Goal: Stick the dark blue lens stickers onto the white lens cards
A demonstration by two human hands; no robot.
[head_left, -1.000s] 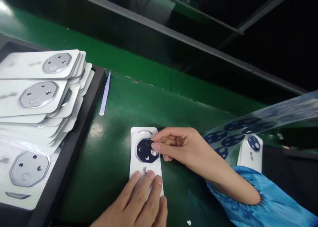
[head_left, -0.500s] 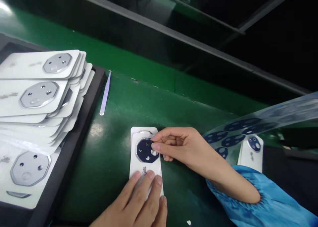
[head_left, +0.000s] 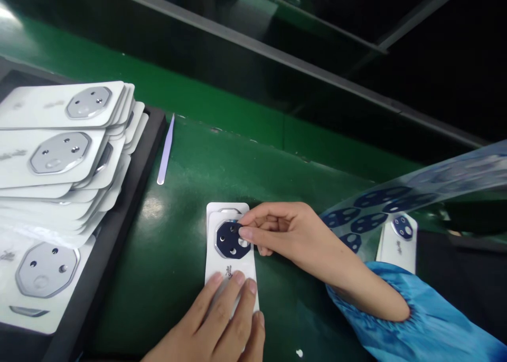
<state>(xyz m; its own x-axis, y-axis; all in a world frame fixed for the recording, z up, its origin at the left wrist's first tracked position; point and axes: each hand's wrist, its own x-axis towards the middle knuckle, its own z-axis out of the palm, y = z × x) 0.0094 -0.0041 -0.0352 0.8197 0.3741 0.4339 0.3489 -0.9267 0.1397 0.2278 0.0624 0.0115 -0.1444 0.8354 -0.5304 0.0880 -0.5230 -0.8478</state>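
A white phone-shaped panel lies on the green table, with another partly showing beneath it. My left hand rests on its lower part with the fingers stretched out flat. On the upper part sits a dark blue octagonal sticker-like piece with round holes, over a silver camera frame. My right hand pinches the right edge of this dark blue piece between thumb and forefinger. Whether the piece lies fully flat in the frame I cannot tell.
A black tray at the left holds stacked white panels with silver octagons. Lilac tweezers lie beside it. At the right, a clear sheet of dark blue pieces rises above more white panels. A small white scrap lies near the front.
The view has shifted very slightly. Both hands keep their places on the panel and the dark blue piece, with no clear movement.
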